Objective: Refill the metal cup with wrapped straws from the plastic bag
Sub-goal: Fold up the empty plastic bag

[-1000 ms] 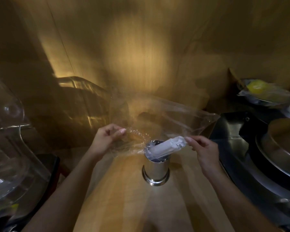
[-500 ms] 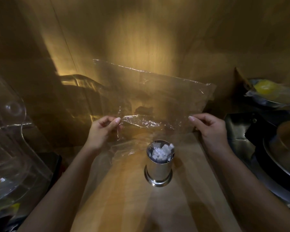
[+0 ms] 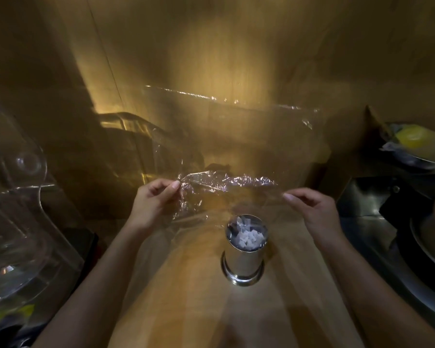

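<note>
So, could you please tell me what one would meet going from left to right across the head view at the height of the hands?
Clear plastic cover → left hand → crumpled edge of the plastic bag → right hand → dark metal appliance. The metal cup sits lower, so I left it out.

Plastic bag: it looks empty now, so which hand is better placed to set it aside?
Left, probably. The left hand visibly pinches the plastic bag at its crumpled edge; the right hand only touches it with loose fingers, beside the metal cup.
</note>
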Action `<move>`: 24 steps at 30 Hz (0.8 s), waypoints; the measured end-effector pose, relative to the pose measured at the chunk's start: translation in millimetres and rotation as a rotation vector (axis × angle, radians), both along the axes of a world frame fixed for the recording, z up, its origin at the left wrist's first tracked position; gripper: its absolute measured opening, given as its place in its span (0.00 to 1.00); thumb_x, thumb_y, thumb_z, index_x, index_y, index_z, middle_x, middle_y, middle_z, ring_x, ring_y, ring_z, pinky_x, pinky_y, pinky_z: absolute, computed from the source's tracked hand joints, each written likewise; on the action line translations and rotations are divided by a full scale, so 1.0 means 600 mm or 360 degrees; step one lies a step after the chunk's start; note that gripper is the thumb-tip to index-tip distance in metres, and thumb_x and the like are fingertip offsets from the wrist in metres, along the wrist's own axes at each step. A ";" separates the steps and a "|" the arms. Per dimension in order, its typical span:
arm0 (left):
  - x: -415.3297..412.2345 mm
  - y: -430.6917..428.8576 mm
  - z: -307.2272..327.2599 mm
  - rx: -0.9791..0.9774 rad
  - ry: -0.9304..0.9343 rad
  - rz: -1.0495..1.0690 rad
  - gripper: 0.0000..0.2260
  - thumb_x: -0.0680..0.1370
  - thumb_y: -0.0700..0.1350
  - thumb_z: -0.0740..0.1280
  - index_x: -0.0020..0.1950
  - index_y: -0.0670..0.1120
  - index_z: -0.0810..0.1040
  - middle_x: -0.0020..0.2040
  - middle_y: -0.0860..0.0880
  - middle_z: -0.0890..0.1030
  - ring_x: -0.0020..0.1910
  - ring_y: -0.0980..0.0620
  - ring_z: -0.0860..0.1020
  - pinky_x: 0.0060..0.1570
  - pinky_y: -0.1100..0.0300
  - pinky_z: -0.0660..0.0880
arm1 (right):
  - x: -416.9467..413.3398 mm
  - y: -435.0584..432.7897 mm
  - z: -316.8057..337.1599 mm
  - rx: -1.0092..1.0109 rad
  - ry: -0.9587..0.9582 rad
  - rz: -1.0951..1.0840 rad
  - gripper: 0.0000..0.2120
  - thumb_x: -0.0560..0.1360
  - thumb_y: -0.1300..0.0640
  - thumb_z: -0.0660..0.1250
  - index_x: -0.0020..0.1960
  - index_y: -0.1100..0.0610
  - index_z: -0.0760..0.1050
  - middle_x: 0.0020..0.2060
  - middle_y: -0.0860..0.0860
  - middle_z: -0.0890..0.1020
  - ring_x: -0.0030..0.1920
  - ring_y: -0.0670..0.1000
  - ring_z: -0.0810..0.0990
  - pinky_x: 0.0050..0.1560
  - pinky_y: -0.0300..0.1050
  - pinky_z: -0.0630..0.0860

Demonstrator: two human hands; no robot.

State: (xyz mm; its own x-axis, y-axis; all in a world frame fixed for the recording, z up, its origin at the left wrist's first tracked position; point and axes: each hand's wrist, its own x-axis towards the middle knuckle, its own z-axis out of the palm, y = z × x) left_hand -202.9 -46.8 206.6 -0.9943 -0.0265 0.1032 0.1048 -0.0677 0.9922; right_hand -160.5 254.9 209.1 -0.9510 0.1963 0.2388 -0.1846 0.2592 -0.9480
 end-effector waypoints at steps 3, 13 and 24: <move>-0.004 -0.004 0.017 -0.0050 0.0084 0.0139 0.11 0.75 0.40 0.66 0.33 0.47 0.81 0.28 0.54 0.83 0.27 0.61 0.77 0.28 0.69 0.74 | -0.013 0.002 0.018 -0.0056 0.0081 -0.0004 0.04 0.73 0.59 0.67 0.44 0.54 0.80 0.40 0.52 0.83 0.43 0.51 0.81 0.46 0.46 0.78; 0.007 0.013 0.088 -0.0130 0.0305 0.0231 0.09 0.77 0.40 0.64 0.36 0.42 0.76 0.19 0.52 0.75 0.16 0.60 0.68 0.17 0.70 0.64 | -0.046 -0.008 0.059 -0.0412 0.0372 0.0016 0.09 0.75 0.63 0.63 0.40 0.53 0.77 0.29 0.45 0.84 0.29 0.43 0.80 0.30 0.33 0.75; 0.027 0.004 0.045 0.0007 -0.0193 -0.0084 0.08 0.76 0.42 0.65 0.39 0.40 0.72 0.24 0.48 0.75 0.20 0.52 0.68 0.19 0.66 0.64 | -0.033 0.005 0.036 -0.0638 -0.0367 0.0142 0.05 0.74 0.61 0.64 0.40 0.61 0.76 0.24 0.49 0.82 0.21 0.43 0.75 0.20 0.32 0.69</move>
